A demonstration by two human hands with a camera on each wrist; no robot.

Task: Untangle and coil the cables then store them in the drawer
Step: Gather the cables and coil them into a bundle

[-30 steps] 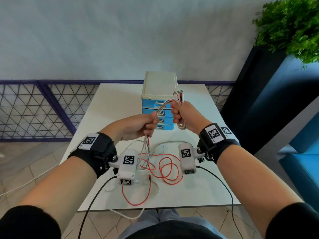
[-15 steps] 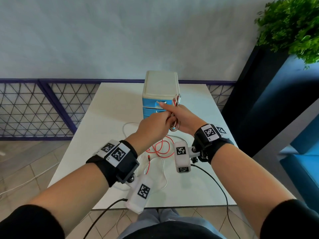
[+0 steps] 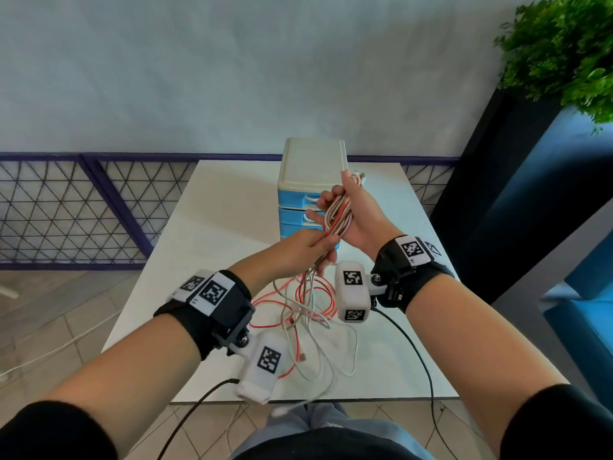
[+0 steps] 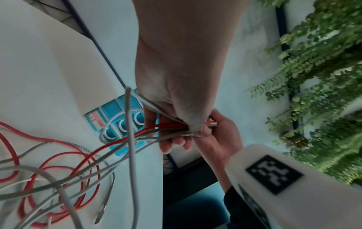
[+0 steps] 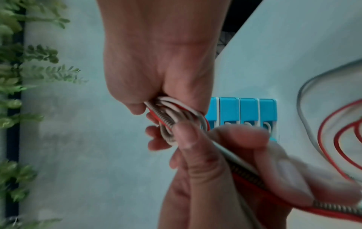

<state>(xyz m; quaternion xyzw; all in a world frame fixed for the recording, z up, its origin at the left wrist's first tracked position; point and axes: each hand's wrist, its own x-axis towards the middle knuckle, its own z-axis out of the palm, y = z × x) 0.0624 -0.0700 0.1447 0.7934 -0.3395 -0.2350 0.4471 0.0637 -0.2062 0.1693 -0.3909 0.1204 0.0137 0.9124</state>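
Observation:
A bundle of red, white and spring-wrapped cables (image 3: 338,215) is looped in my right hand (image 3: 353,214), which grips it in front of the drawer unit (image 3: 311,167); plug ends stick out above the thumb. Just below, my left hand (image 3: 310,249) pinches the strands that run down from the coil. In the right wrist view the coil (image 5: 172,117) sits between my right fingers, with the left hand (image 5: 215,155) holding strands beneath. The rest of the cables (image 3: 305,313) lie tangled on the white table (image 3: 215,227). In the left wrist view the strands (image 4: 166,128) enter my left fist.
The blue drawers (image 3: 295,214) of the cream-topped unit are shut. A dark planter with a green plant (image 3: 564,51) stands to the right of the table. One white cable end (image 3: 285,410) hangs over the table's near edge.
My left hand has dropped from on top of the right hand to just below it, pulling strands along. My right hand has turned palm up, showing the coil.

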